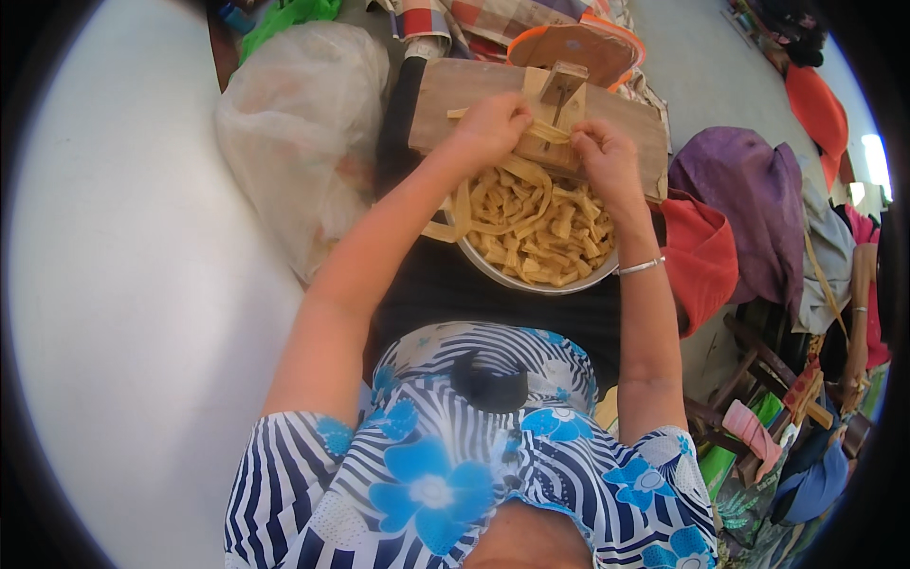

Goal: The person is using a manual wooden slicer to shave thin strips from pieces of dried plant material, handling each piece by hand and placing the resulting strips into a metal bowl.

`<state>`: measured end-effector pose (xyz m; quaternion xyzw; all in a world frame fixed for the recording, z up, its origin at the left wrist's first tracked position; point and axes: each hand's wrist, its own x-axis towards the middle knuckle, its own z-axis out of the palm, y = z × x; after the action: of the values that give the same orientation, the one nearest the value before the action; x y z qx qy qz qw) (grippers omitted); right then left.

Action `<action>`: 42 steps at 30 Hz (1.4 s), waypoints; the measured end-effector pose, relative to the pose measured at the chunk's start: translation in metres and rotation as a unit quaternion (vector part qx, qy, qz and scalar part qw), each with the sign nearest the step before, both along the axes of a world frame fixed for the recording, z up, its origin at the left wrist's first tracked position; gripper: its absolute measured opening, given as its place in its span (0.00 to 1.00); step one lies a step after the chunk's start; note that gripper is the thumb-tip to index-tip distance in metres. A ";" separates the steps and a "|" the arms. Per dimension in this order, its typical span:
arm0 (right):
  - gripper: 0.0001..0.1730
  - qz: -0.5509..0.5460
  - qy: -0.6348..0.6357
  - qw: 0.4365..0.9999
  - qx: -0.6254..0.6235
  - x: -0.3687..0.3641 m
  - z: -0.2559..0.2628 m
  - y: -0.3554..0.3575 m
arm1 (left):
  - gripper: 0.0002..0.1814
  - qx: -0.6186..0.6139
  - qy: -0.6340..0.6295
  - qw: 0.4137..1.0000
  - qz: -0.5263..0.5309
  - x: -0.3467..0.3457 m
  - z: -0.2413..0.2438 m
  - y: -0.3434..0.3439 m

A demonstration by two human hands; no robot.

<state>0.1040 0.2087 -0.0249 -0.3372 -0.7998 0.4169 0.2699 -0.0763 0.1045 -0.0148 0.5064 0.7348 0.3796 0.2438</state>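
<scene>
My left hand [495, 126] and my right hand [606, 158] pinch a pale yellow flat strip [549, 132], stretched between them above a wooden board [462, 82]. A small upright wooden block [564, 84] is fixed on the board, with a thin dark rod or blade beside it. Just below my hands, a round metal basin [544, 288] is filled with short knotted pieces [530, 227] of similar yellow material. A long loose strip [522, 169] curls over the pieces and hangs past the basin's left rim.
A large translucent plastic bag [302, 135] stands to the left. Behind the board is a round orange-rimmed object [569, 50]. Red cloth [700, 249] and purple cloth [743, 206] lie at the right. Another person's arm [860, 320] shows at the far right, near wooden stools [743, 370].
</scene>
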 end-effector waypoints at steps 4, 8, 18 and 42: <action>0.10 -0.011 -0.089 0.993 0.072 0.011 0.020 -0.010 | 0.13 -0.081 0.188 0.978 0.040 -0.012 -0.004 -0.004; 0.10 -0.010 -0.003 0.947 0.321 0.022 0.031 -0.033 | 0.10 -0.011 0.086 0.996 0.023 0.016 0.014 -0.037; 0.12 -0.003 -0.071 0.996 0.060 0.042 0.042 -0.068 | 0.13 -0.163 -0.419 0.886 -0.116 0.051 0.040 -0.079; 0.12 -0.059 -0.024 0.998 -0.014 0.059 0.026 -0.101 | 0.07 0.093 -0.037 0.994 -0.050 0.110 0.016 -0.084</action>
<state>0.1633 0.1074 0.0016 -0.3973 -0.7790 0.4033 0.2697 0.0342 0.0205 0.0014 0.5489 0.6606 0.4519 0.2412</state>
